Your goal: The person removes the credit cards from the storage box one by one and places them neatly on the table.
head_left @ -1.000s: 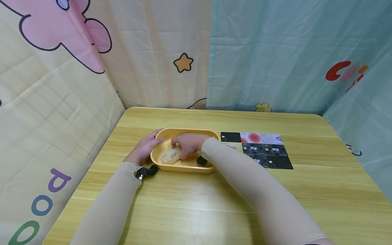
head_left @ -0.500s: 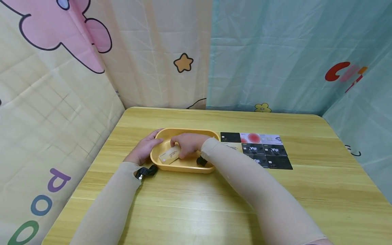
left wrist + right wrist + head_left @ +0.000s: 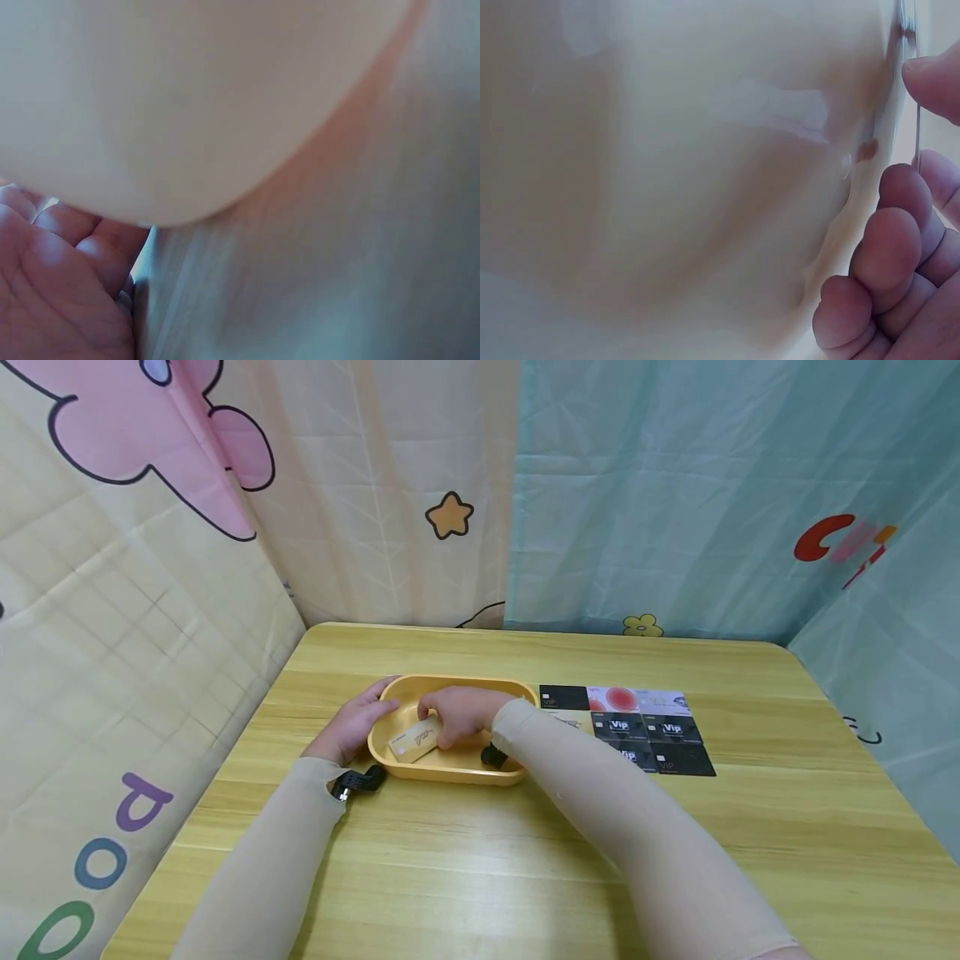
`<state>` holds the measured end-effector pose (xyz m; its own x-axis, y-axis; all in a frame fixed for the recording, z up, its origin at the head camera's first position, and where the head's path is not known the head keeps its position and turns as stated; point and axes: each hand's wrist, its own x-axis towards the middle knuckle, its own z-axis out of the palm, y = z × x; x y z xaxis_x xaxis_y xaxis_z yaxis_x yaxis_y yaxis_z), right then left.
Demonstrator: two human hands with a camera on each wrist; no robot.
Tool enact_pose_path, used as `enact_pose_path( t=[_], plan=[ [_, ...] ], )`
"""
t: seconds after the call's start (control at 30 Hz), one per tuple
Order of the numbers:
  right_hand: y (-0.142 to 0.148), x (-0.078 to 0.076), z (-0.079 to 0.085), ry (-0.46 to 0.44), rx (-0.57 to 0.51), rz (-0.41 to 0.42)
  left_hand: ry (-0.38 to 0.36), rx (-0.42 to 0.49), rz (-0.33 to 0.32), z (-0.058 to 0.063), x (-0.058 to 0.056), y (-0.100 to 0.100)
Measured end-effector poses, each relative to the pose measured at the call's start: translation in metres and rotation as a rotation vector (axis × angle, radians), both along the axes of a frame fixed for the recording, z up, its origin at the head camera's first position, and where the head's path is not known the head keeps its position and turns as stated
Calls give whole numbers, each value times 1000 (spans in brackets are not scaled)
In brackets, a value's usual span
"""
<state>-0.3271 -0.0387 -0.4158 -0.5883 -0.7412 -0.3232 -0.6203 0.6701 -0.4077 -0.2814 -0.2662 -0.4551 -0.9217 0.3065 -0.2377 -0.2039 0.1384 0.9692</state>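
Note:
An orange-yellow oval plastic tub (image 3: 450,776) stands on the table. My left hand (image 3: 352,724) grips its left end, thumb over the rim and fingers along the outside; the left wrist view shows the palm against the tub's outer wall (image 3: 187,112). Inside the tub, my right hand (image 3: 461,714) pinches a cream card (image 3: 412,741) with gold script lettering, tilted against the tub's left part. From the right wrist, the card (image 3: 919,124) appears as a thin edge between thumb and fingers. The back of the right hand hides the card's right end.
Right of the tub, several cards lie edge to edge in rows: a black VIP card (image 3: 564,697), a pink-red one (image 3: 617,698), dark Vip cards (image 3: 672,727) and a cream one (image 3: 572,719) partly behind the right sleeve. Printed curtains (image 3: 645,510) hang behind the wooden table (image 3: 450,860).
The cream card has shifted slightly left and up within the tub, with the right hand moving barely at all. The left hand and the cards in rows stay where they were.

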Motion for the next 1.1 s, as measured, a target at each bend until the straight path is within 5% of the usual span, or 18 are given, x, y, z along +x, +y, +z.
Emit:
enact_pose_path(
  t=[1.1],
  plan=[
    [-1,5,6,1,22,-17,8,-15,-5,0,1,0]
  ],
)
